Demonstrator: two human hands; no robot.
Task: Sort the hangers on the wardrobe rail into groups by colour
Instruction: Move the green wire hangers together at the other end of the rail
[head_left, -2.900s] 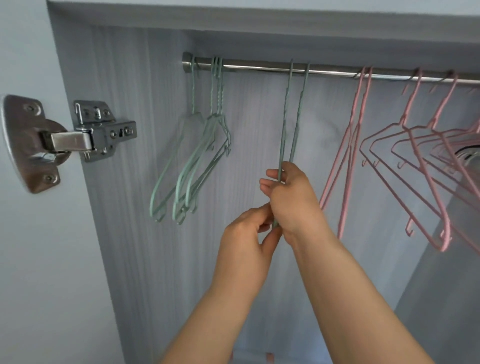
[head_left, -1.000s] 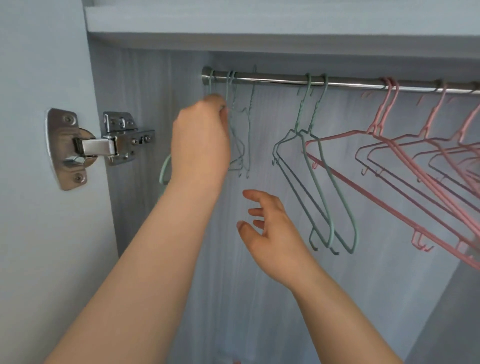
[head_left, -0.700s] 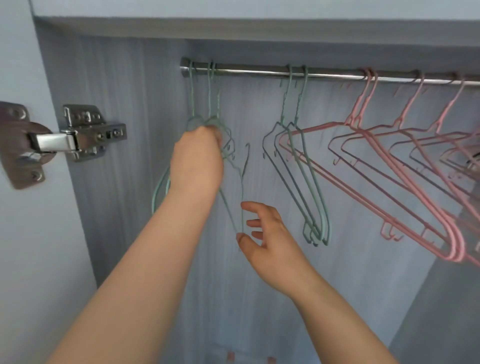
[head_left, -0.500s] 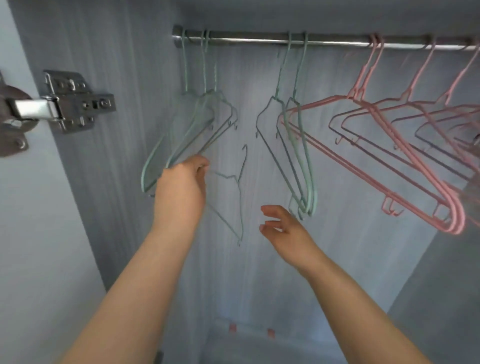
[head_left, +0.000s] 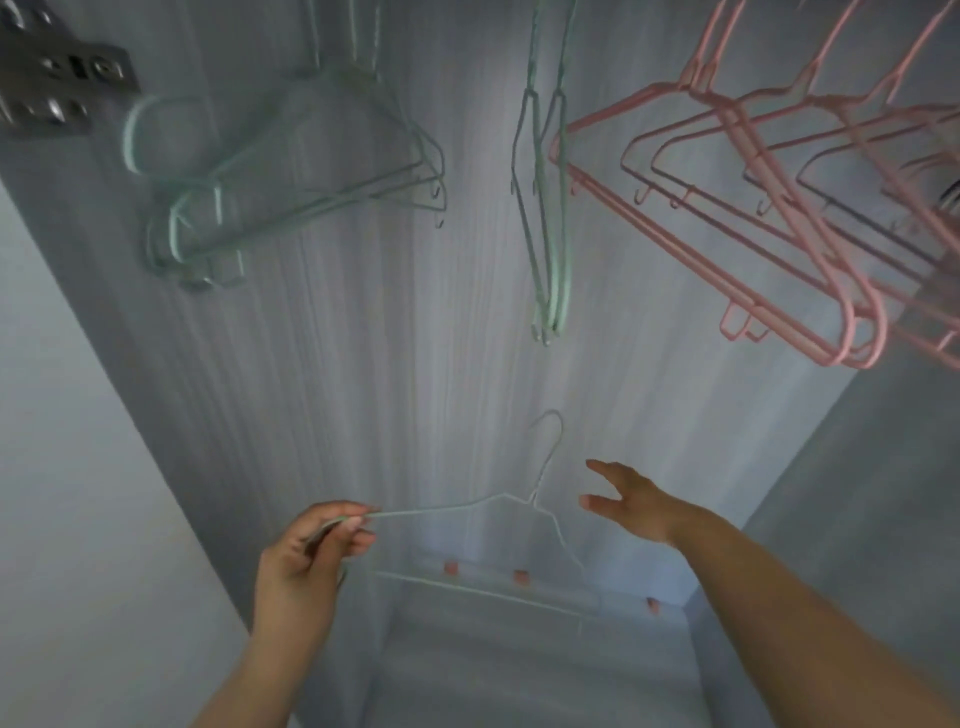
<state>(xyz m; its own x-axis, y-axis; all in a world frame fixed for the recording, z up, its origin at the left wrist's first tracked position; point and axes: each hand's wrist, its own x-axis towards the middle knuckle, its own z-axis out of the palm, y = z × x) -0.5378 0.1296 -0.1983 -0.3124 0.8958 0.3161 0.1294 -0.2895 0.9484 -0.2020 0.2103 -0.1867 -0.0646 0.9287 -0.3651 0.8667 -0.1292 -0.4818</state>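
Left hand: our left hand (head_left: 311, 551) pinches one shoulder end of a loose green hanger (head_left: 488, 551), held low in the wardrobe, hook pointing up.
Right hand: our right hand (head_left: 636, 506) is spread wide, holding nothing, just right of the hook.
Green hangers: we see a blurred green cluster (head_left: 291, 171) upper left and a green pair (head_left: 545, 208) at centre.
Pink hangers: the pink group (head_left: 779, 208) hangs to the right.
Hinge: a metal hinge (head_left: 57, 88) sits top left.

My left hand (head_left: 306, 553) pinches a green hanger (head_left: 511, 525) low in the wardrobe.
My right hand (head_left: 631, 506) spreads beside its hook; pink hangers (head_left: 753, 218) hang above right.
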